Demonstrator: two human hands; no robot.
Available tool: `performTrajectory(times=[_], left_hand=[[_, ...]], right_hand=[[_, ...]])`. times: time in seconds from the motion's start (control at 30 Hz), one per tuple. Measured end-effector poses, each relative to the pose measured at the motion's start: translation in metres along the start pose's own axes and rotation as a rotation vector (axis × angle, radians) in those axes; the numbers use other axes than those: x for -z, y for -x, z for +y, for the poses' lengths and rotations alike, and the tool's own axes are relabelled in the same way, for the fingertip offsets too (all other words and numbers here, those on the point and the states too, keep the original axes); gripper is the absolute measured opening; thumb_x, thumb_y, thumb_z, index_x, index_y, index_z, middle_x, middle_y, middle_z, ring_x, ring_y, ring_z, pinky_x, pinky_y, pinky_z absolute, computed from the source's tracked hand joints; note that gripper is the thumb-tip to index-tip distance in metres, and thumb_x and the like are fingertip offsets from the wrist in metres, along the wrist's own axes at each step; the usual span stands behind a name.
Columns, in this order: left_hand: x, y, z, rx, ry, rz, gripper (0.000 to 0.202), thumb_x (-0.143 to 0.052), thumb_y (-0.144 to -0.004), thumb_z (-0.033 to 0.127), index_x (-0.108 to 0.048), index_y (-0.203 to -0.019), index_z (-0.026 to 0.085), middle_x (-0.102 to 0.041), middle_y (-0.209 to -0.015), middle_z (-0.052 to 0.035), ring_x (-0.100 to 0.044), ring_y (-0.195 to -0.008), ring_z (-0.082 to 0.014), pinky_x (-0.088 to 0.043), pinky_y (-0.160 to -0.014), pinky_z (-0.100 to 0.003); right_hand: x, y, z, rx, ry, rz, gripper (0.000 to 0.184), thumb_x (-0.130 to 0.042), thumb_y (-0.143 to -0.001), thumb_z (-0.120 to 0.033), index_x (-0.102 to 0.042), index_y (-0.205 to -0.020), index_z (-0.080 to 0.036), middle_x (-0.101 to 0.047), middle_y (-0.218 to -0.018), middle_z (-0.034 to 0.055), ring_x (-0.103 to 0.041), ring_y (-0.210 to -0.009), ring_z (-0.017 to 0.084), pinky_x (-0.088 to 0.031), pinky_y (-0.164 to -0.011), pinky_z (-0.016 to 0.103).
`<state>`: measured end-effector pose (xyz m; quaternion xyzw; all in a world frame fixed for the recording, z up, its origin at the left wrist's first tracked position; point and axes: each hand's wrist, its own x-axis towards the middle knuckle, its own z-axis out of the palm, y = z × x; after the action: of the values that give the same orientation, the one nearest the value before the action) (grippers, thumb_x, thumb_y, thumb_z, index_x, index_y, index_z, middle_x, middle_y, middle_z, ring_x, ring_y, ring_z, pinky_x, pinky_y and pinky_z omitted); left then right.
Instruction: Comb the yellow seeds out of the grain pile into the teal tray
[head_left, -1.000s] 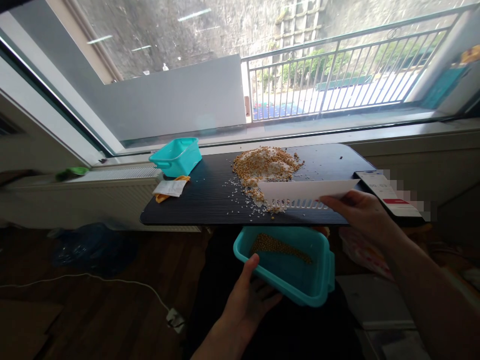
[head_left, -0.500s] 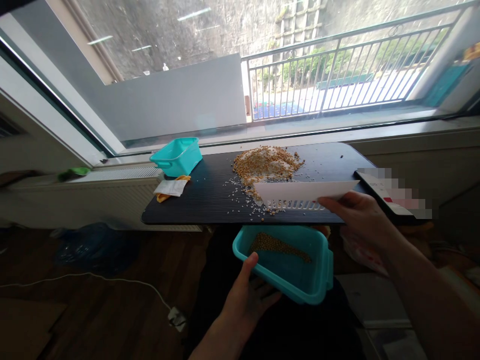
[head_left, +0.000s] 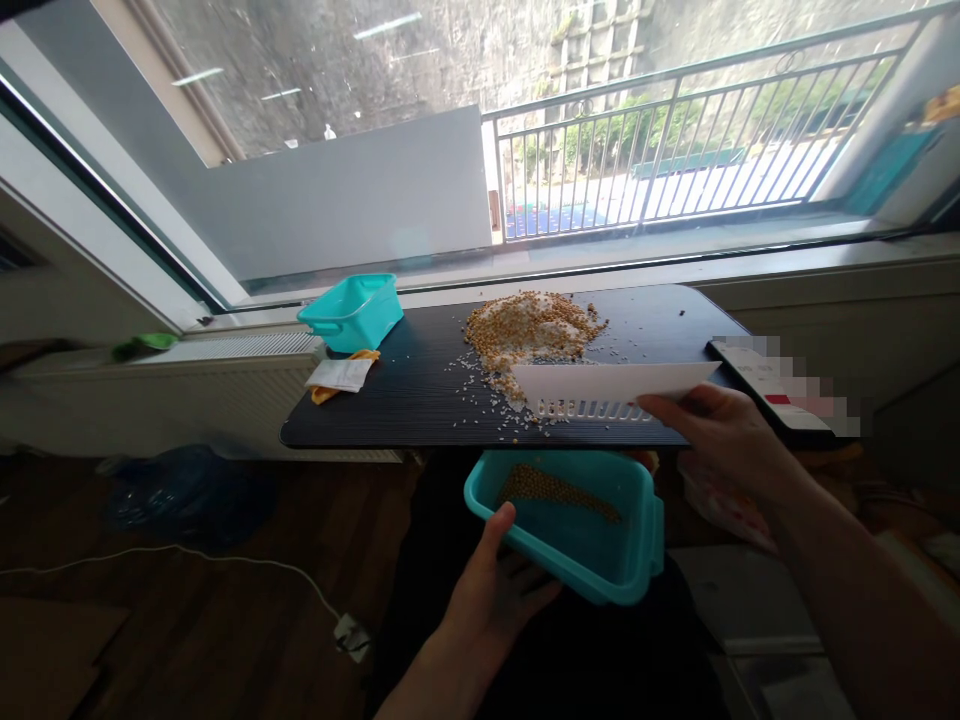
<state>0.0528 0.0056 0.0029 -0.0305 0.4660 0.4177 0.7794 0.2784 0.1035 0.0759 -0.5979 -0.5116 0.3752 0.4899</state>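
White slotted card [head_left: 607,382] was over the near part of the dark table [head_left: 420,405], its left end against the loose front of a heap [head_left: 532,325] of tan, bean-like pellets and white grains; whether its lower edge touched the table could not quite be told; it looked thin, light and fairly stiff, likely to bend if pressed at its left end and weakest at the narrow teeth between the slots, so the plain right end seemed the sound place to take hold; there the right hand [head_left: 716,425] had it, thumb and fingers closed in a pinch; the left hand [head_left: 491,590] clasped the near side of a turquoise tub [head_left: 577,540] below the table's edge, thumb over the rim and fingers spread beneath; that tub, smooth, round-cornered and apparently plastic, would probably be light but slippery, best held by rim and base together; inside lay a band of round tan beans [head_left: 551,485], hard-looking and apt to roll; the table top was finely ribbed; a second turquoise basin [head_left: 367,320], with sloping walls, stood at its left end, behind folded white paper [head_left: 341,375] on yellow cloth [head_left: 324,396].
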Motion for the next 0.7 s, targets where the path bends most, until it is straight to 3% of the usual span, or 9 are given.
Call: performTrajectory(times=[0.17, 0.3, 0.43, 0.57, 0.7], left_hand=[[0.001, 0.001, 0.0, 0.0, -0.003, -0.009, 0.062, -0.058, -0.076, 0.049, -0.046, -0.126, 0.014, -0.057, -0.121, -0.0172, -0.059, -0.105, -0.0306, -0.048, -0.087, -0.043], [0.0, 0.002, 0.0, -0.008, -0.018, -0.012, 0.063, -0.058, -0.075, 0.05, -0.046, -0.126, 0.015, -0.057, -0.12, -0.0172, -0.059, -0.105, -0.0308, -0.048, -0.087, -0.042], [-0.001, 0.002, 0.0, -0.02, -0.011, -0.006, 0.063, -0.058, -0.075, 0.051, -0.046, -0.126, 0.016, -0.057, -0.121, -0.0169, -0.059, -0.105, -0.0311, -0.048, -0.088, -0.043], [0.0, 0.002, 0.001, -0.009, -0.014, -0.005, 0.062, -0.058, -0.076, 0.05, -0.046, -0.126, 0.016, -0.056, -0.122, -0.0166, -0.059, -0.105, -0.0307, -0.047, -0.089, -0.043], [0.002, 0.004, 0.003, -0.01, -0.017, -0.01, 0.062, -0.057, -0.077, 0.05, -0.045, -0.126, 0.016, -0.055, -0.123, -0.017, -0.058, -0.106, -0.0301, -0.047, -0.089, -0.043]], right_hand=[[-0.008, -0.003, -0.001, -0.028, 0.015, -0.032, 0.025, -0.075, -0.059, -0.035, -0.07, -0.078, -0.019, -0.064, -0.058, -0.001, -0.054, -0.049, 0.011, -0.043, -0.042, 0.022], [-0.002, 0.0, 0.0, -0.061, -0.003, -0.095, 0.027, -0.075, -0.058, -0.037, -0.07, -0.079, -0.02, -0.064, -0.06, -0.0015, -0.053, -0.049, 0.011, -0.042, -0.041, 0.022], [-0.002, 0.003, -0.002, -0.051, -0.005, -0.084, 0.027, -0.075, -0.058, -0.037, -0.071, -0.079, -0.02, -0.067, -0.065, -0.0002, -0.057, -0.056, 0.013, -0.048, -0.051, 0.024], [-0.017, 0.004, -0.003, 0.04, -0.049, -0.119, 0.028, -0.076, -0.057, -0.039, -0.072, -0.078, -0.02, -0.071, -0.077, 0.0016, -0.062, -0.069, 0.016, -0.05, -0.068, 0.029], [-0.026, 0.003, -0.002, 0.045, -0.068, -0.199, 0.03, -0.076, -0.054, -0.04, -0.073, -0.078, -0.023, -0.072, -0.078, -0.0001, -0.063, -0.071, 0.018, -0.052, -0.071, 0.033]])
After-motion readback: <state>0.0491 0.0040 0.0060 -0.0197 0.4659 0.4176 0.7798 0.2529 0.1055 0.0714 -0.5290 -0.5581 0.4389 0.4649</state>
